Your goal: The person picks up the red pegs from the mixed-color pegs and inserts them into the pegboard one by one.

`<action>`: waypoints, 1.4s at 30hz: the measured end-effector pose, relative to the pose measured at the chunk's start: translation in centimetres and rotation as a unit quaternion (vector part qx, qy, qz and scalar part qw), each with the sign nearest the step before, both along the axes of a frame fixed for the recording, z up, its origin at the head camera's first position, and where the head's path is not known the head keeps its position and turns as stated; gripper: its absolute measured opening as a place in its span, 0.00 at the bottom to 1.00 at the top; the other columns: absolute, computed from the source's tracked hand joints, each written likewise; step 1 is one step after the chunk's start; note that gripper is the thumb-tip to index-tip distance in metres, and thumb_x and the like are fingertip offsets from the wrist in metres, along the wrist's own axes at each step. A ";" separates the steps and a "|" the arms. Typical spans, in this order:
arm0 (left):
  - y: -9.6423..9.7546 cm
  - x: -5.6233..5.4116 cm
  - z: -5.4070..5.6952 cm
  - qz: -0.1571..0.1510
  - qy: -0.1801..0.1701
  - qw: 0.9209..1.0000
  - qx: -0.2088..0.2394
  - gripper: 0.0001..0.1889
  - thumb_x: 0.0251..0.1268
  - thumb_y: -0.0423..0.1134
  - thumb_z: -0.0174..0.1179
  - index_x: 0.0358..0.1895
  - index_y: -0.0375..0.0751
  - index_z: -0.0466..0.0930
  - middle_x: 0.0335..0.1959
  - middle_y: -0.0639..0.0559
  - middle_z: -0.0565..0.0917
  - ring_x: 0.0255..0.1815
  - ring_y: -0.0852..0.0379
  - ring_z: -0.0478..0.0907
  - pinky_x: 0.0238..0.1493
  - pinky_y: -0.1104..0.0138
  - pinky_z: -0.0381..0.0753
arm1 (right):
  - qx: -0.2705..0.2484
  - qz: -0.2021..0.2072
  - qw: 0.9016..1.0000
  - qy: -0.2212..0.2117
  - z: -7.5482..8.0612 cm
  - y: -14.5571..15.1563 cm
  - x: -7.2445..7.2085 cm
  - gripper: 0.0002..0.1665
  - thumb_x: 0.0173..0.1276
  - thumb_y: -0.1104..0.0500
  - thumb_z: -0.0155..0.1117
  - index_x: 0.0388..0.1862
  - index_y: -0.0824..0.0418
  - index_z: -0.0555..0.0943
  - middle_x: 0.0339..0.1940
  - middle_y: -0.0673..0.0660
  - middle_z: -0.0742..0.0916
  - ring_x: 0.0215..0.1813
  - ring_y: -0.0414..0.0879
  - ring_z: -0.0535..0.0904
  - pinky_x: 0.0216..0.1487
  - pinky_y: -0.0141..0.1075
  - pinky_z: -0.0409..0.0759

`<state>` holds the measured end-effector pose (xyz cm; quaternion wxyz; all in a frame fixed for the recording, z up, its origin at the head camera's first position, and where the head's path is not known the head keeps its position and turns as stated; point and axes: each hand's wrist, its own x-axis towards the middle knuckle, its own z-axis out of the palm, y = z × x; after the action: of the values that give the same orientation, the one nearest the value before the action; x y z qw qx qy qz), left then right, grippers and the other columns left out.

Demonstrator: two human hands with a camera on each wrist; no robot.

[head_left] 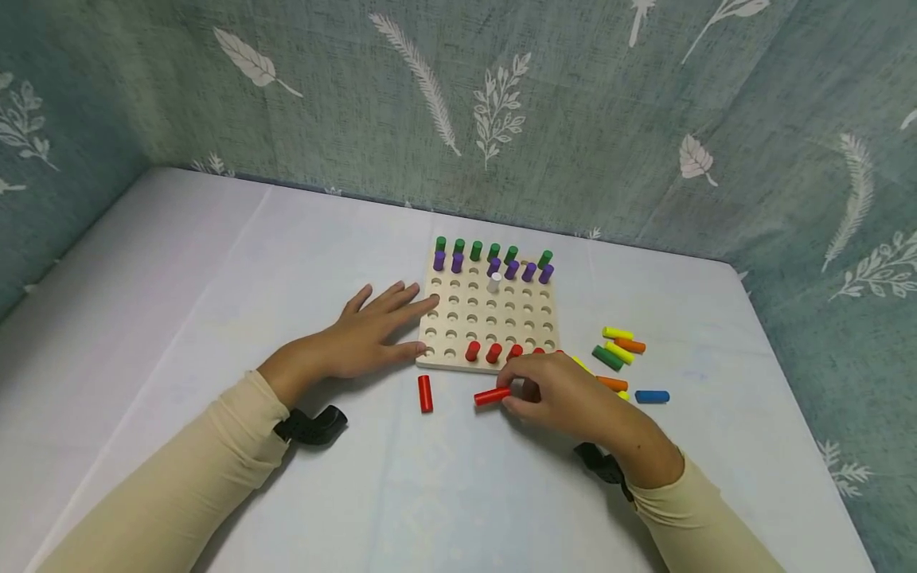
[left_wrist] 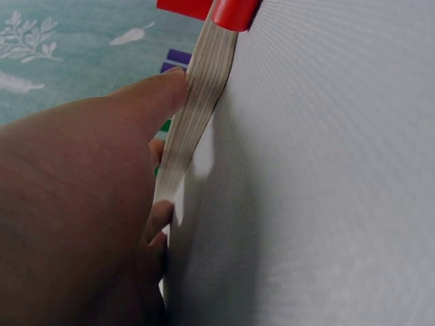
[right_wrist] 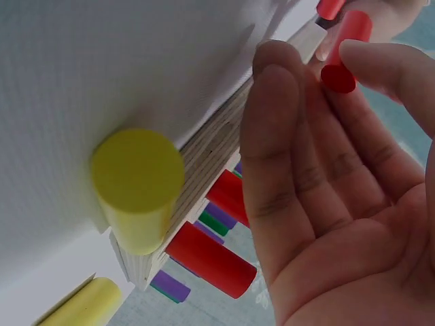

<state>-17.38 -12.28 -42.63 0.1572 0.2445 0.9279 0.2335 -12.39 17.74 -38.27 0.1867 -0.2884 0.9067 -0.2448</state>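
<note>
A wooden pegboard (head_left: 458,368) lies on the white table. Green pegs (head_left: 476,251) line its back row, with purple pegs (head_left: 512,270) in front of them, then one white peg (head_left: 494,282). Red pegs (head_left: 493,352) stand along the front row, partly covered by my right hand (head_left: 559,394). That hand pinches a red peg (head_left: 489,397) between thumb and fingers, just in front of the board; the right wrist view shows the same red peg (right_wrist: 348,51) at the thumb tip. My left hand (head_left: 365,334) rests with spread fingers at the board's left edge. Another red peg (head_left: 426,394) lies loose between the hands.
Right of the board lie loose pegs: yellow (head_left: 618,333), orange (head_left: 630,345), green (head_left: 608,357) and blue (head_left: 652,396). Another orange peg (head_left: 612,383) is beside my right hand. A leaf-patterned cloth (head_left: 444,103) hangs behind the table.
</note>
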 end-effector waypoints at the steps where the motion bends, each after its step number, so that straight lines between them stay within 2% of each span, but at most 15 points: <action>1: 0.0 0.0 0.0 0.000 -0.001 1.000 0.001 0.38 0.71 0.61 0.54 0.81 0.66 0.49 0.84 0.50 0.48 0.85 0.47 0.37 0.79 0.41 0.27 | -0.004 -0.002 1.000 -0.010 0.1 0.0 0.0 0.08 0.65 0.60 0.71 0.42 0.51 0.85 0.28 0.42 0.83 0.29 0.37 0.76 0.30 0.29 0.78; 6: -0.1 0.1 -0.1 -0.003 -0.007 1.000 0.005 0.38 0.71 0.61 0.54 0.81 0.65 0.49 0.84 0.50 0.48 0.85 0.46 0.37 0.79 0.41 0.27 | -0.030 0.003 0.999 -0.039 0.1 -0.1 0.1 0.09 0.65 0.60 0.71 0.44 0.51 0.86 0.29 0.41 0.85 0.30 0.36 0.78 0.31 0.29 0.80; 12: -0.3 0.0 0.0 0.002 0.005 1.000 0.004 0.38 0.71 0.61 0.54 0.80 0.66 0.49 0.84 0.51 0.48 0.85 0.47 0.37 0.79 0.42 0.27 | -0.055 0.006 0.998 -0.021 0.2 -0.2 0.0 0.10 0.64 0.61 0.72 0.44 0.51 0.87 0.29 0.41 0.85 0.30 0.36 0.78 0.30 0.28 0.80; 17: -0.2 0.0 -0.1 -0.002 -0.005 1.000 0.003 0.38 0.71 0.62 0.53 0.81 0.66 0.48 0.84 0.50 0.47 0.85 0.47 0.36 0.79 0.41 0.27 | -0.062 0.003 0.998 -0.024 0.1 -0.2 0.1 0.10 0.65 0.61 0.72 0.45 0.53 0.87 0.30 0.42 0.86 0.30 0.35 0.78 0.30 0.28 0.80; 24: -0.3 0.0 0.1 0.005 0.006 1.000 0.001 0.38 0.72 0.62 0.53 0.81 0.66 0.49 0.84 0.51 0.48 0.85 0.47 0.36 0.79 0.42 0.27 | -0.085 0.004 0.996 0.020 0.3 -0.4 0.0 0.12 0.64 0.62 0.73 0.46 0.54 0.88 0.32 0.44 0.88 0.32 0.34 0.79 0.33 0.29 0.82; 30: -0.3 0.1 0.1 -0.002 -0.001 1.000 0.007 0.38 0.72 0.61 0.53 0.81 0.65 0.49 0.84 0.50 0.48 0.85 0.47 0.37 0.79 0.41 0.27 | -0.096 0.001 0.995 0.024 0.3 -0.4 0.1 0.13 0.65 0.63 0.72 0.48 0.57 0.88 0.38 0.47 0.90 0.35 0.34 0.80 0.40 0.29 0.84; 35: -0.3 0.1 0.2 0.005 0.008 1.000 0.002 0.38 0.71 0.61 0.54 0.80 0.66 0.49 0.84 0.51 0.48 0.85 0.48 0.37 0.79 0.42 0.27 | -0.103 -0.001 0.993 0.053 0.4 -0.5 0.1 0.14 0.65 0.62 0.72 0.50 0.58 0.88 0.39 0.48 0.90 0.35 0.34 0.81 0.39 0.29 0.84; 42: -0.2 0.0 0.3 0.001 -0.003 1.000 0.003 0.38 0.72 0.62 0.53 0.80 0.66 0.49 0.84 0.51 0.47 0.85 0.48 0.36 0.79 0.42 0.27 | -0.117 0.001 0.989 0.087 0.1 -0.6 0.3 0.12 0.64 0.63 0.73 0.47 0.56 0.88 0.37 0.46 0.90 0.34 0.32 0.81 0.38 0.28 0.84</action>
<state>-17.33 -12.51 -42.34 0.1587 0.2439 0.9268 0.2374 -12.06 17.14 -38.16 0.0723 -0.3290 0.8842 -0.3236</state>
